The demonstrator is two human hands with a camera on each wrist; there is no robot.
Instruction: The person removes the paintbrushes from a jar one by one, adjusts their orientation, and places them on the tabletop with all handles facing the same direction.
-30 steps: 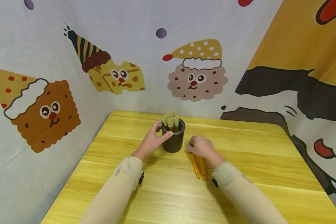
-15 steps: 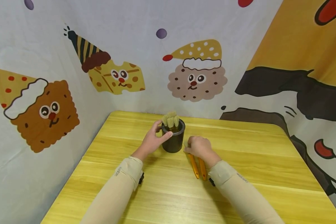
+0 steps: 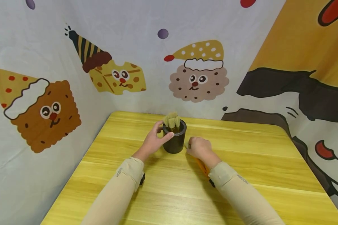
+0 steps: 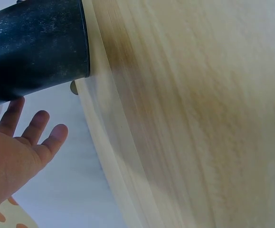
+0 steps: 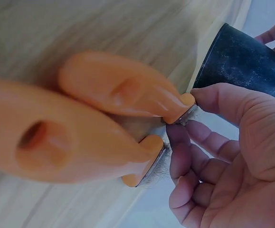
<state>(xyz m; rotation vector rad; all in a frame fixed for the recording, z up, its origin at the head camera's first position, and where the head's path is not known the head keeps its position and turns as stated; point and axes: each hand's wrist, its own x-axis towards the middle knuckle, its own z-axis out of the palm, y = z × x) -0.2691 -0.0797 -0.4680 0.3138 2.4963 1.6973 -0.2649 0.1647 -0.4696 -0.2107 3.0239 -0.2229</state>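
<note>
A dark cylindrical pot (image 3: 173, 144) stands near the back of the table, with several paintbrushes (image 3: 172, 121) in it, pale bristles up. My left hand (image 3: 154, 139) holds the pot by its upper left side, thumb at the near rim. In the left wrist view, some of its fingers (image 4: 37, 124) are spread, one meeting the pot's wall. Just right of the pot, my right hand (image 3: 200, 147) pinches an orange-handled paintbrush (image 5: 123, 88) at its neck between thumb and fingers. A second orange paintbrush (image 5: 66, 137) lies close beside it. From the head, my right wrist partly covers the handles.
The light wooden table (image 3: 163, 200) extends to both sides and toward me. Behind it and on the left hangs a white cloth (image 3: 135, 18) printed with cartoon figures, meeting the table's back edge.
My right hand has moved slightly left, nearer the pot. The two orange handles, apart on the table earlier, now overlap under my right wrist. My left hand and the pot have kept their place.
</note>
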